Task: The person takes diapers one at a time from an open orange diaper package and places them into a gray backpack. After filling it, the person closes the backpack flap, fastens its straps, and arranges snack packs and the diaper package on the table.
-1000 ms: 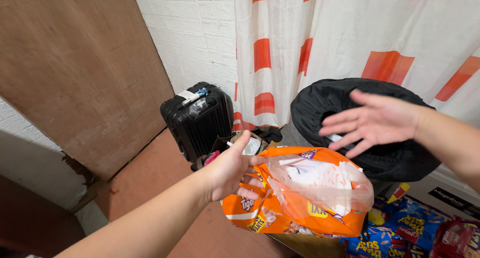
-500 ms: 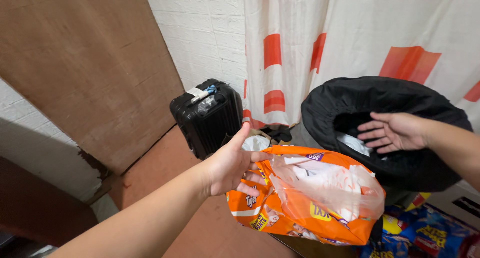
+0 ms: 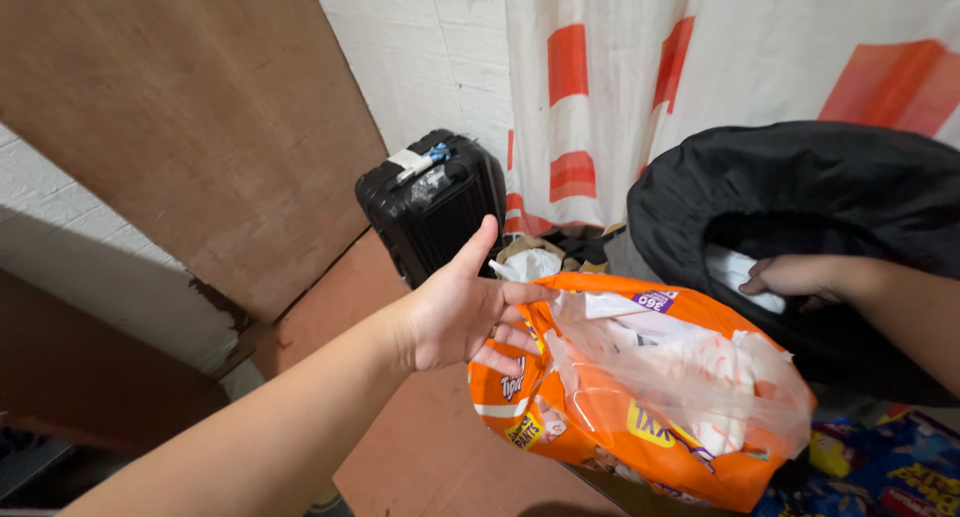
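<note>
Where the left hand (image 3: pixel 462 315) grips its torn upper edge, thumb raised and fingers curled on the plastic, the crinkled orange plastic pack (image 3: pixel 640 397) of white folded pads sags to that hand's right, its clear top gaping open; its lower end is cut off by the frame; the right hand (image 3: pixel 790 275) reaches into the big black fabric bag (image 3: pixel 800 207) behind the pack, fingers bent over something white, though whether it grips is hard to tell; beyond the left thumb stands a black hard-shell suitcase (image 3: pixel 432 209).

Orange plastic pack (image 3: pixel 640 417); black bag (image 3: pixel 800 187); black suitcase (image 3: pixel 430 207); white curtain (image 3: pixel 700 67) with orange-red blocks.
</note>
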